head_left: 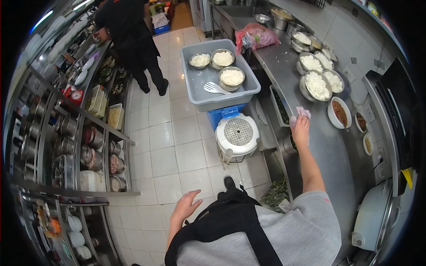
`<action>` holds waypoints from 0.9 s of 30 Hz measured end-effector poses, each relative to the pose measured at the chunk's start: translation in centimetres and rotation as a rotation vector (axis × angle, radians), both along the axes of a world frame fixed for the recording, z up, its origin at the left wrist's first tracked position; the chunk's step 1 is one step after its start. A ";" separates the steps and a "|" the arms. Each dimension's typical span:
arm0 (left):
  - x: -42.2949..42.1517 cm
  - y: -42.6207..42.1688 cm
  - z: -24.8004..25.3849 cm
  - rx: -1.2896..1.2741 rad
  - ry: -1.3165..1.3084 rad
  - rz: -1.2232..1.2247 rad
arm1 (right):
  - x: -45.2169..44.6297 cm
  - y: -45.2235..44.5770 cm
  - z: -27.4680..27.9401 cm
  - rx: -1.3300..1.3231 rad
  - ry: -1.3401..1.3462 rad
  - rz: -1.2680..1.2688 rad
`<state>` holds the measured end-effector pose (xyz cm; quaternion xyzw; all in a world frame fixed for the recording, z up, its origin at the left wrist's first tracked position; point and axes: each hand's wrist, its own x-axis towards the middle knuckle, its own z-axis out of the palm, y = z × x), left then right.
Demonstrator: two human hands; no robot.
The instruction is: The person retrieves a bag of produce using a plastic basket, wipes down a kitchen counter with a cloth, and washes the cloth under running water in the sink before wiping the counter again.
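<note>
My right hand (301,128) presses a crumpled pinkish cloth (300,112) onto the steel counter (328,146), close to its front edge. The fingers are bent over the cloth. My left hand (186,205) hangs in the air over the floor, fingers apart and holding nothing. Beyond the cloth, several metal bowls of white rice (317,85) crowd the counter. To the right of the cloth is a white bowl of reddish-brown food (340,112), with two smaller white dishes past it by the wall.
A grey tub (197,99) holds three bowls of rice and a white slotted spoon (215,88), above a white round-lidded appliance (238,132). A pink plastic bag (257,37) lies on the counter. A person in black (133,40) stands by the left shelves (75,115).
</note>
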<state>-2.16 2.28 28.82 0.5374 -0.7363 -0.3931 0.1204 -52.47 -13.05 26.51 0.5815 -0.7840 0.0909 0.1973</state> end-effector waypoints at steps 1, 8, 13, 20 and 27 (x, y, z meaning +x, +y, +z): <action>-0.1 -0.6 0.1 0.013 -0.009 -0.009 | 0.1 -1.2 -0.1 0.013 -0.009 -0.009; 1.0 -9.1 -0.8 0.108 -0.006 -0.072 | 0.4 -12.2 -0.6 0.008 0.016 -0.040; 1.5 -20.0 0.8 0.026 -0.037 -0.056 | 1.0 -22.0 -0.7 -0.045 -0.032 -0.145; 2.6 -31.9 2.1 -0.020 -0.063 -0.080 | 2.2 -32.7 0.5 -0.166 -0.124 -0.091; 2.2 -41.3 -0.8 0.101 -0.070 -0.254 | 2.3 -42.5 0.3 -0.079 0.155 0.001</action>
